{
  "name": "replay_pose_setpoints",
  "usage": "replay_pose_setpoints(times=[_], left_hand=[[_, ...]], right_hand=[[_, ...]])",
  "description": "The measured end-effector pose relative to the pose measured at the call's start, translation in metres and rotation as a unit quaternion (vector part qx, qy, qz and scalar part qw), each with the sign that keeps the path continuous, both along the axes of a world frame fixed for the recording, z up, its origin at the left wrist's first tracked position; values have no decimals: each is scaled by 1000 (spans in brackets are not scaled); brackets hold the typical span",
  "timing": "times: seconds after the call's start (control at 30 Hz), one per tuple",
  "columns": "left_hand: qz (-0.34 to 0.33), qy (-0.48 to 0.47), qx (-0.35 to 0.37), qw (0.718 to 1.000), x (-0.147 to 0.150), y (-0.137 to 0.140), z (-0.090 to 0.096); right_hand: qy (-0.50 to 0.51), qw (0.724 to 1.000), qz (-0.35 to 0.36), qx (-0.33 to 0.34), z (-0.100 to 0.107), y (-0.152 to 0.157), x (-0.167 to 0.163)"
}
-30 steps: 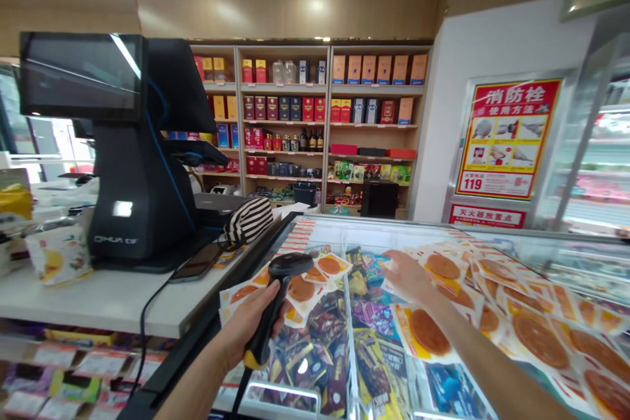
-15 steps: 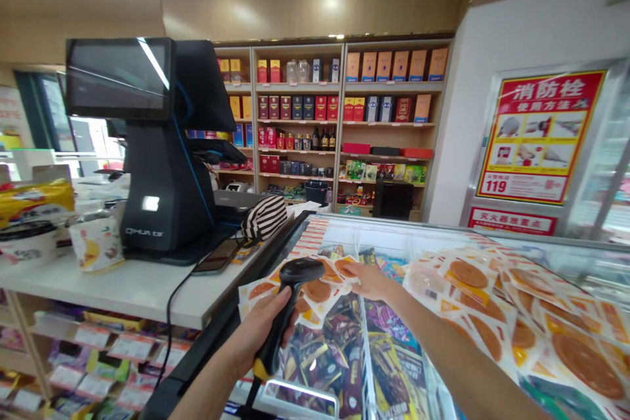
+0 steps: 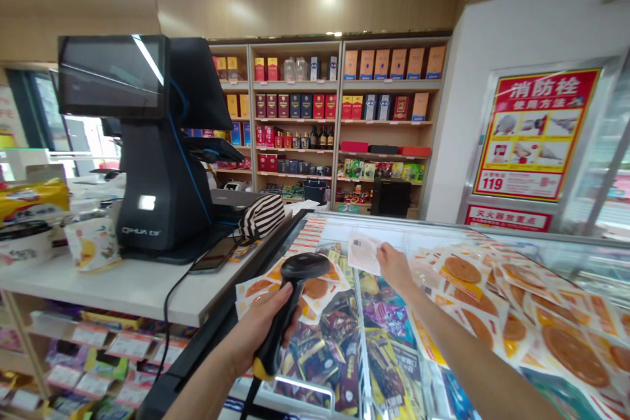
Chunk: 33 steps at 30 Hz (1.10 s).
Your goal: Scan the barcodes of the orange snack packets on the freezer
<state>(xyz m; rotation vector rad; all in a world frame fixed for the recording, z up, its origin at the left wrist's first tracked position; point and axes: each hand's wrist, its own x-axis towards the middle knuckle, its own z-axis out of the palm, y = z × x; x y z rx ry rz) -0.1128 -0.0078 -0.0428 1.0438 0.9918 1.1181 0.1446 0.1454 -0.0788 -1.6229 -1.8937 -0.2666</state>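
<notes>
My left hand (image 3: 260,325) is wrapped round the handle of a black barcode scanner (image 3: 304,267), its head turned to the right. In my right hand (image 3: 394,267), pinched at one edge, is a pale flat packet (image 3: 363,254) with a small dark code mark on the side facing me. It hangs over the glass-topped freezer, to the right of the scanner head and apart from it. Under the scanner lie several white-and-orange packets (image 3: 319,295) with round brown pictures. A larger spread of the same flat packets (image 3: 492,295) lies right of my right forearm.
Wrapped goods fill the freezer (image 3: 339,367). On the white counter (image 3: 162,292) at left stand a black cash register (image 3: 157,190), a phone (image 3: 214,256) and a striped pouch (image 3: 263,216). The scanner's cable runs downward. Shelves (image 3: 300,85) of boxes line the back.
My right hand has moved right and up from the packets beside the scanner, now with a pale packet lifted in its fingers. My left hand and the scanner stay almost in place.
</notes>
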Motion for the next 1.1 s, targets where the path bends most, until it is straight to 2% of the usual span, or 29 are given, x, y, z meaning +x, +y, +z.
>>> replay_pose_setpoints(times=[0.1, 0.23, 0.37, 0.7, 0.9, 1.1], left_hand=[[-44, -13, 3, 999, 10, -4, 6], [-84, 1, 1, 996, 29, -6, 11], [-75, 24, -9, 997, 43, -5, 14], [-128, 2, 12, 992, 51, 1, 20], [-111, -23, 1, 994, 57, 6, 20], [-101, -25, 5, 995, 53, 9, 24]], right_hand=[[144, 989, 13, 27, 7, 1, 23], [227, 973, 46, 4, 13, -9, 44], [202, 979, 24, 21, 15, -18, 57], [143, 988, -24, 48, 13, -24, 82], [118, 989, -75, 48, 15, -29, 96], [99, 977, -186, 44, 25, -28, 123]])
